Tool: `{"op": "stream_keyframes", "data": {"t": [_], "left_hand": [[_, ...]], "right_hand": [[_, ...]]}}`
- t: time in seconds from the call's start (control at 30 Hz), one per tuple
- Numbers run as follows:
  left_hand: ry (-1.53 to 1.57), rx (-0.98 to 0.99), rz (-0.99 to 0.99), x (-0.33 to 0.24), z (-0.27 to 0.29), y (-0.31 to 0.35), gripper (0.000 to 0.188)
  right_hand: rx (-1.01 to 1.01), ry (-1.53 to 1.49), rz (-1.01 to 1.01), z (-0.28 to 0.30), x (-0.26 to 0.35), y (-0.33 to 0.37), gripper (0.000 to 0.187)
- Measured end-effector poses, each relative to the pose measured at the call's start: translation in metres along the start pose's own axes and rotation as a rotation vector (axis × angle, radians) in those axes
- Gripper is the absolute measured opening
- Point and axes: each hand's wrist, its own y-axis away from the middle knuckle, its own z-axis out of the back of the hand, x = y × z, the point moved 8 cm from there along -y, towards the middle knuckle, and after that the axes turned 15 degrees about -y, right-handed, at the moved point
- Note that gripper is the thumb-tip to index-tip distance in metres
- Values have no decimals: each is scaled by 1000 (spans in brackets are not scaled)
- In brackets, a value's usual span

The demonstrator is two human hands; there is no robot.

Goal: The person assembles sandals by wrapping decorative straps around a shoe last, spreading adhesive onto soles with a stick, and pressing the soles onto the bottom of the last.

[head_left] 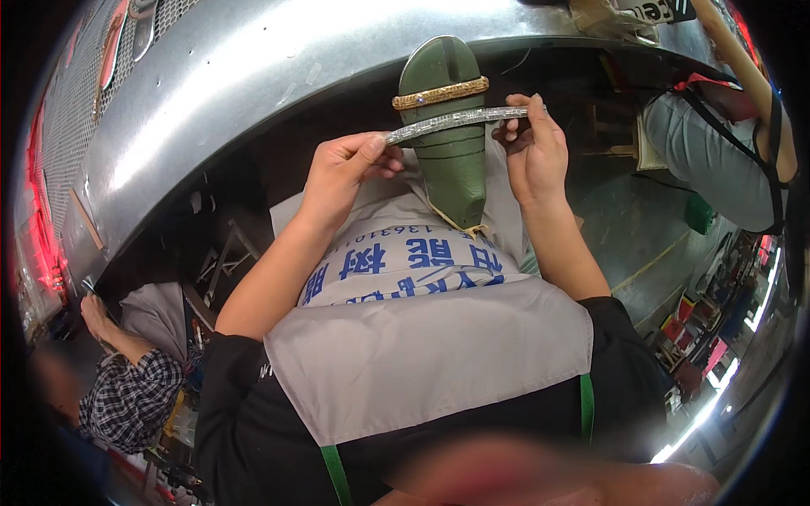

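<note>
A green shoe last [456,173] points toward me over my lap, with dark lines drawn across it. Around its far part sits a gold decorated strap [440,94]. Just nearer to me, a silvery, glittery strap [456,122] is stretched crosswise over the last. My left hand [350,164] pinches its left end between thumb and fingers. At the other end, my right hand [540,156] pinches the strap, its right end slightly higher. Whether the silvery strap touches the last I cannot tell.
A curved shiny metal edge [211,76] arches ahead, with mesh [63,143] and small pieces beyond it at the left. One co-worker in a checked sleeve [135,388] sits at the left; another in a grey top [713,156] is at the right. A grey apron [430,363] covers my front.
</note>
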Motion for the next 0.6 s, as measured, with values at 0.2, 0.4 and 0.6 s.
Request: {"op": "stream_keyframes", "data": {"t": [0.2, 0.4, 0.6], "left_hand": [[76, 9, 16, 6, -28, -2, 29], [298, 138, 48, 10, -43, -11, 27], [153, 40, -85, -48, -42, 18, 30]], "right_hand": [[-78, 99, -13, 12, -3, 7, 35], [-69, -225, -363, 5, -45, 5, 39], [-23, 76, -635, -27, -59, 21, 35]]}}
